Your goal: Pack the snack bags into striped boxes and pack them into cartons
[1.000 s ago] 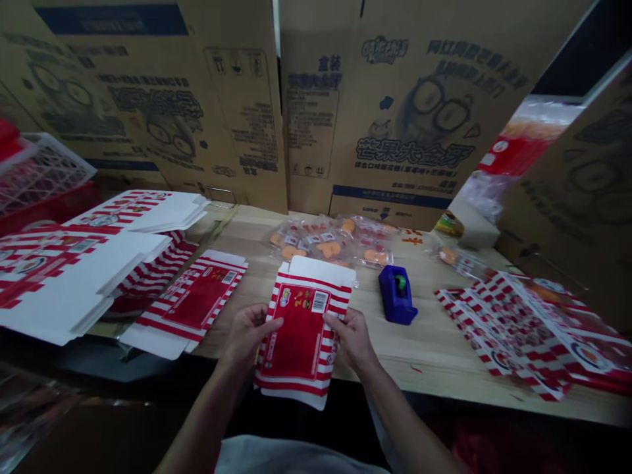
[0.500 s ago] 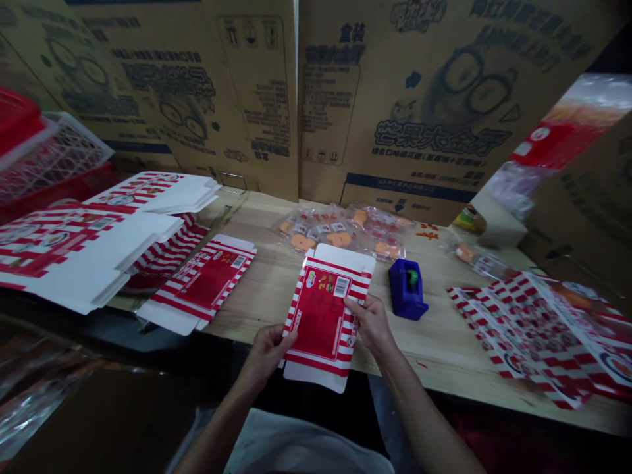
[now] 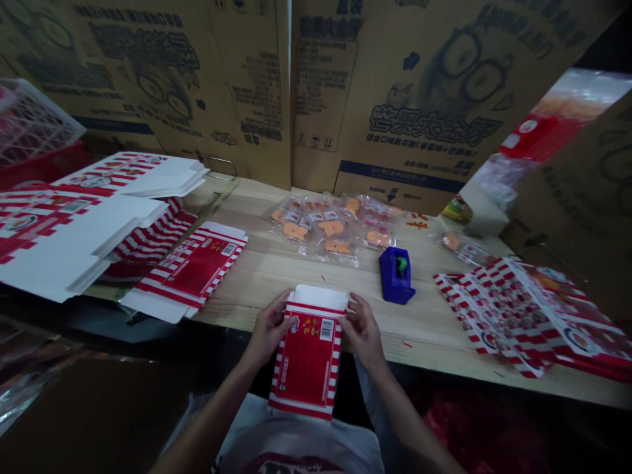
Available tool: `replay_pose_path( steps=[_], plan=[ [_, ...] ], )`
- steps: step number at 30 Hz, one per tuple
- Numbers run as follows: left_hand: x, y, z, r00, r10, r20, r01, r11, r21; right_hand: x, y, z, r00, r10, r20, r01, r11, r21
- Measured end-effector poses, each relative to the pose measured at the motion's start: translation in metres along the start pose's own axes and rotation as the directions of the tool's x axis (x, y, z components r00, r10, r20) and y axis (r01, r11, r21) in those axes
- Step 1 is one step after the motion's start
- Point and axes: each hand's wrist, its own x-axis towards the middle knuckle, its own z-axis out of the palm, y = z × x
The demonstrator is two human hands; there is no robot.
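Big brown cardboard boxes (image 3: 375, 92) stand like a wall behind the pale wooden surface (image 3: 429, 329), and the light in here is dim. From where I stand, the red-and-white carton (image 3: 306, 368) is at the near edge, in front of the person's body, its barcode end pointing away and the white flap (image 3: 320, 295) there sticking out. I can't tell whether its lower end rests on anything.

The left hand (image 3: 269, 329) grasps one long side near the top, thumb over the printed face; the right hand (image 3: 364, 332) holds the opposite side more lightly, its fingers partly spread.

To do this well, I'd keep both hands level and press evenly on the side edges, so the carton squares up along its creases without twisting. Hard thumbs could dent the printed panel, and a fingertip could catch and bend that flap. There's room to work: the blue tape dispenser (image 3: 396, 280) sits near the right hand but apart from it, with the clear sachets (image 3: 330, 228) farther back.
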Motion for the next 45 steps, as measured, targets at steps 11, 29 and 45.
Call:
replay_pose_path(
  steps=[11,29,45],
  plan=[
    [-0.004,0.001,-0.003,0.999,0.016,-0.052,-0.004,0.975,0.221,-0.008,0.002,-0.008,0.97,-0.138,0.201,0.189,0.947,-0.262],
    [-0.004,0.016,-0.016,0.974,-0.003,0.225,-0.08,0.929,0.36,-0.001,0.002,-0.019,0.945,-0.126,0.301,0.167,0.979,-0.116],
    [-0.004,0.04,0.003,0.958,0.018,0.286,-0.206,0.738,0.643,-0.001,-0.031,-0.028,0.929,-0.108,0.355,0.271,0.851,-0.45]
  ],
)
